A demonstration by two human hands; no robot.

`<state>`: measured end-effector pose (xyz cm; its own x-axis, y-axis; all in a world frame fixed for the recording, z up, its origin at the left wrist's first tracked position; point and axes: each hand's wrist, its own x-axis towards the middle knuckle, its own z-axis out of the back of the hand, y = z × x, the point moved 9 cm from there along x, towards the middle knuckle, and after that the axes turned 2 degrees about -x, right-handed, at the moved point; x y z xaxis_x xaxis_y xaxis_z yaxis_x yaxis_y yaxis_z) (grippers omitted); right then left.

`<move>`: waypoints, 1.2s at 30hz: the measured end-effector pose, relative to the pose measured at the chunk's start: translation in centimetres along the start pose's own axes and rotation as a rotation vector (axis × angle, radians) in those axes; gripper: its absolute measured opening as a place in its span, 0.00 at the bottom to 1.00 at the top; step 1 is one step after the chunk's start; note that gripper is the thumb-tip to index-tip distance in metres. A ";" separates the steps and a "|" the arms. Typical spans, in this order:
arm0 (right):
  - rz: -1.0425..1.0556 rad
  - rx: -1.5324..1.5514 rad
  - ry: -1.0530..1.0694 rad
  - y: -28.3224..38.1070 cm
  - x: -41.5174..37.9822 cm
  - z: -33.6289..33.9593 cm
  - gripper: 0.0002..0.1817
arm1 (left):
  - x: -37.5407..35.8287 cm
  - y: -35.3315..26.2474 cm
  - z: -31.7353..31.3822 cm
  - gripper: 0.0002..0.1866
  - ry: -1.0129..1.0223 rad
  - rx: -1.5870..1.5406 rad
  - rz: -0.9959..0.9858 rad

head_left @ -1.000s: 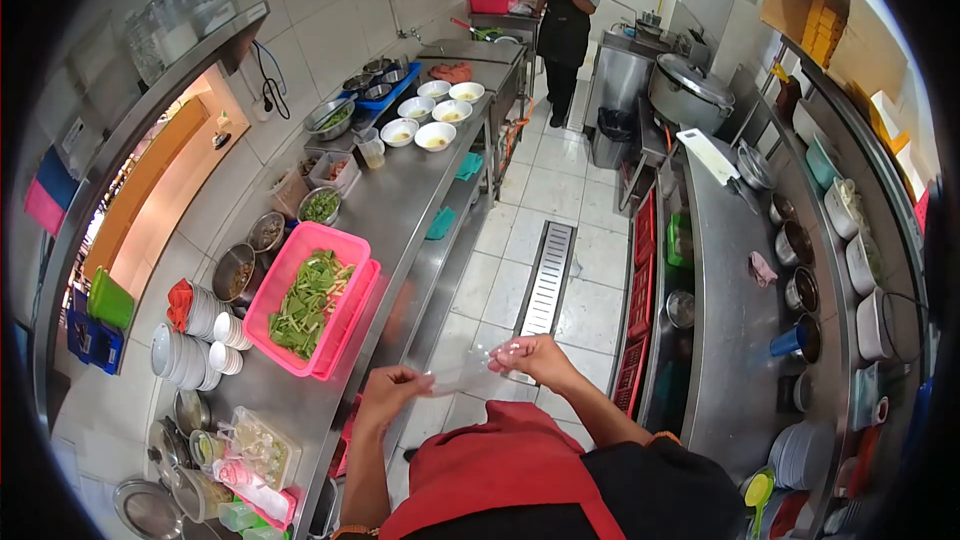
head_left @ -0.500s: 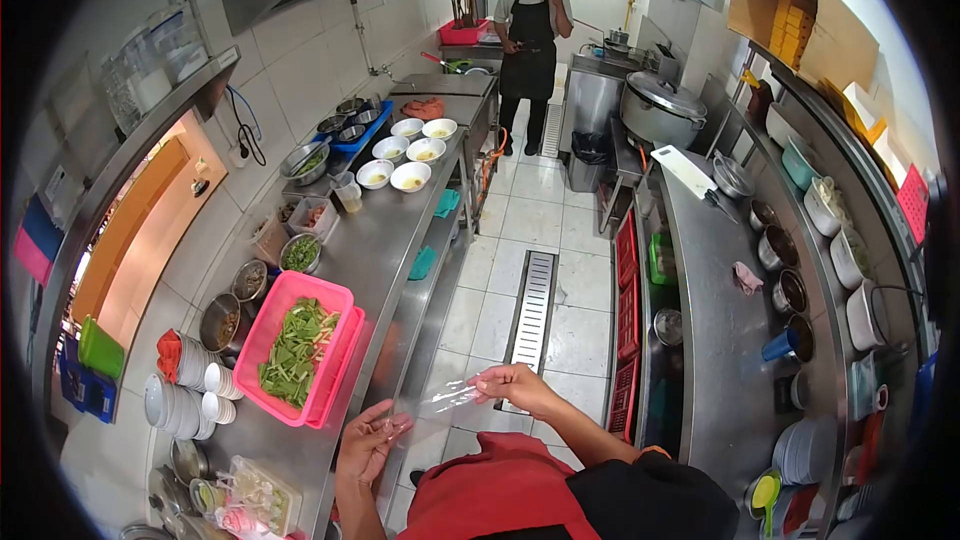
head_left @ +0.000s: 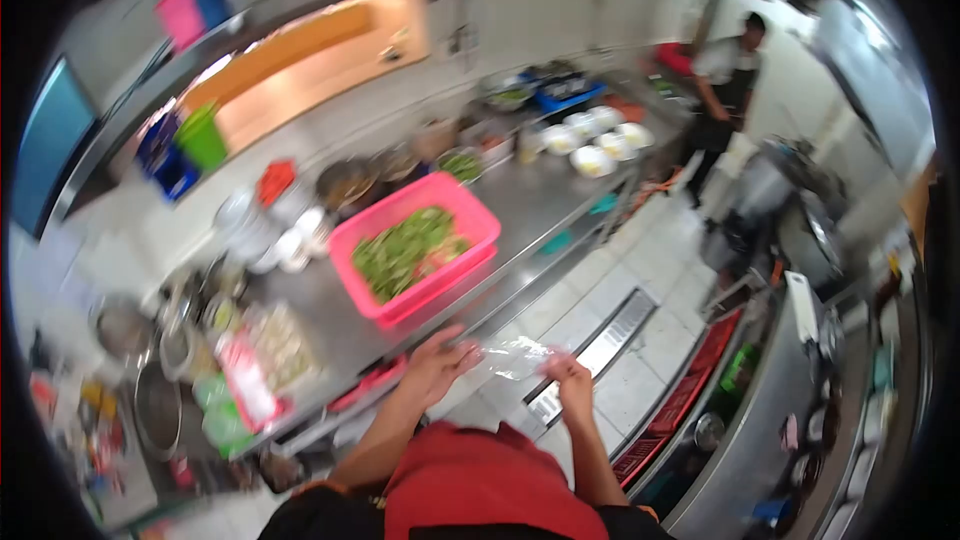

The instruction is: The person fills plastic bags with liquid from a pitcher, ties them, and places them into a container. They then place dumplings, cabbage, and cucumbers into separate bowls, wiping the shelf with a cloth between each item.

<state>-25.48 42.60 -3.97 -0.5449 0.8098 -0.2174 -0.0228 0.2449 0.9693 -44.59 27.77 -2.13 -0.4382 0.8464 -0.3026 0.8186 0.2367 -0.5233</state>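
A clear plastic bag [head_left: 515, 356] is stretched between my two hands, in front of my red apron. My left hand [head_left: 440, 365] pinches its left end, and my right hand [head_left: 568, 372] grips its right end. Both hands are above the aisle floor, near the front edge of the steel counter. Just beyond them on the counter stands a pink basin [head_left: 345, 258] filled with cut green leafy vegetables [head_left: 405, 252]. The view is blurred by motion.
White bowls [head_left: 592, 162] stand farther along the steel counter [head_left: 520, 210]. Stacked white cups and dishes [head_left: 250, 225] sit left of the basin. A co-worker [head_left: 725, 85] stands at the far end. Red crates [head_left: 690, 380] line the right side beneath another counter, and a drain grate [head_left: 605, 340] runs along the floor.
My view has swung left, bringing more of the counter's near end into sight. The bag remains between my hands. The co-worker's raised arm has come down.
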 end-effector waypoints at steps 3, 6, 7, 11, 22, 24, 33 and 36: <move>0.717 -0.681 -0.431 10.2 -3.6 -3.2 0.19 | -1.7 -0.2 1.0 0.21 -0.055 0.016 -0.016; 0.628 -0.680 -0.063 9.1 -4.8 -8.8 0.17 | -4.4 -1.4 3.1 0.20 -0.263 0.176 -0.313; 0.542 -0.645 0.173 7.7 -4.7 -11.9 0.16 | -5.0 -1.4 3.7 0.20 -0.287 0.172 -0.344; 0.275 -0.537 0.636 1.3 -4.5 -17.8 0.11 | -8.3 0.0 6.6 0.16 -0.496 0.116 -0.408; -0.423 -0.316 1.076 -7.8 -6.5 -26.0 0.07 | -16.7 -2.6 11.2 0.17 -0.500 0.273 -0.207; -0.655 -0.072 1.116 -9.5 -7.5 -28.0 0.05 | -17.9 -6.4 12.3 0.20 -0.604 0.565 -0.328; 0.367 -0.436 0.953 -6.6 -10.9 -43.8 0.09 | -23.0 -21.2 17.0 0.13 -0.955 1.427 -0.876; -0.210 -0.148 1.045 -9.5 -11.6 -47.1 0.11 | -24.9 -24.7 18.8 0.11 -0.946 1.308 -0.923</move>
<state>-58.46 5.76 -5.27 -0.9633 -0.1147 -0.2427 -0.2619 0.2023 0.9437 -60.86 -8.06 3.34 -0.9343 0.0572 0.3518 -0.3385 -0.4510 -0.8258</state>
